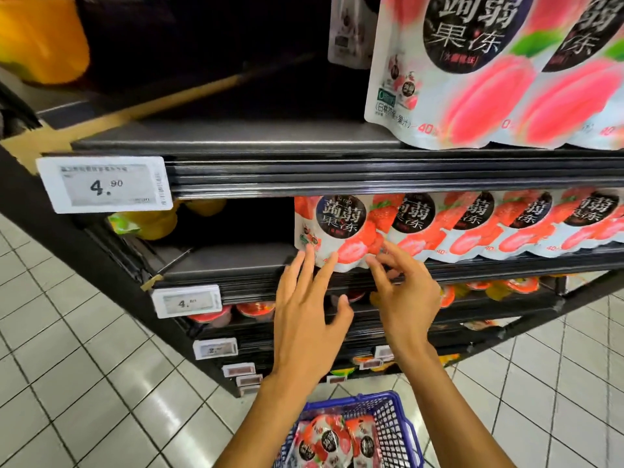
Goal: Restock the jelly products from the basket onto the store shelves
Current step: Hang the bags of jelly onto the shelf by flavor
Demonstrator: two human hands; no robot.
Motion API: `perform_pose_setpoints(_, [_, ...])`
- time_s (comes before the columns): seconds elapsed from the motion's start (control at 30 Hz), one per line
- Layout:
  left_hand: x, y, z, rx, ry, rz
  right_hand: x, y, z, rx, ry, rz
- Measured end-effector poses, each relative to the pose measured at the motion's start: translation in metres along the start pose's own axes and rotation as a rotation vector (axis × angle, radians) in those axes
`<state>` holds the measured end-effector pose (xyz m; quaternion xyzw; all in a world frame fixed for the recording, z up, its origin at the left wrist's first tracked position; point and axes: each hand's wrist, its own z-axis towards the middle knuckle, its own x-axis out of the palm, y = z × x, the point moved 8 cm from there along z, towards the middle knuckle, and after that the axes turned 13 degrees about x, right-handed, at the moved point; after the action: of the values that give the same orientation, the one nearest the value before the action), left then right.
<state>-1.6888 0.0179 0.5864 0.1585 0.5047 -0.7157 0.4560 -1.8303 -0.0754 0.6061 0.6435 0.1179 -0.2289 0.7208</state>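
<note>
A strawberry jelly pouch (337,228) stands upright at the left end of a row of like pouches (506,224) on the second shelf (216,261). My left hand (304,312) reaches up with straight spread fingers, whose tips touch the pouch's lower left edge. My right hand (401,292) is at the pouch's lower right corner, fingers loosely bent and touching its bottom edge. Below, a blue basket (391,423) on the floor holds more strawberry jelly pouches (334,440).
Peach jelly pouches (489,72) stand on the top shelf at right. The shelf space left of the strawberry row is bare up to some yellow packs (152,221). Price tags (104,184) hang on the shelf edges. Jelly cups (253,309) fill lower shelves. White tiled floor surrounds the rack.
</note>
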Motion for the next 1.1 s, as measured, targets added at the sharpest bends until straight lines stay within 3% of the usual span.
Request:
perform_pose_setpoints(0.4, [-0.002,-0.001,-0.001,-0.009,-0.056,-0.069,-0.009,-0.003,-0.001,-0.024,0.035,0.08])
perform_pose_setpoints(0.63, [-0.012,-0.005,-0.008,-0.044,-0.207,-0.156,-0.015,-0.029,-0.005,-0.005,0.109,0.174])
perform_pose_setpoints(0.8, [0.005,-0.002,-0.046,-0.081,-0.247,-0.168,-0.018,-0.089,-0.026,0.115,0.206,0.117])
perform_pose_setpoints(0.97, [0.081,0.034,-0.121,-0.331,-0.091,-0.294,-0.004,-0.194,-0.052,0.295,0.497,-0.072])
perform_pose_setpoints(1.1, [0.158,0.069,-0.202,-0.544,0.04,-0.295,0.002,-0.299,-0.078,0.483,0.635,-0.116])
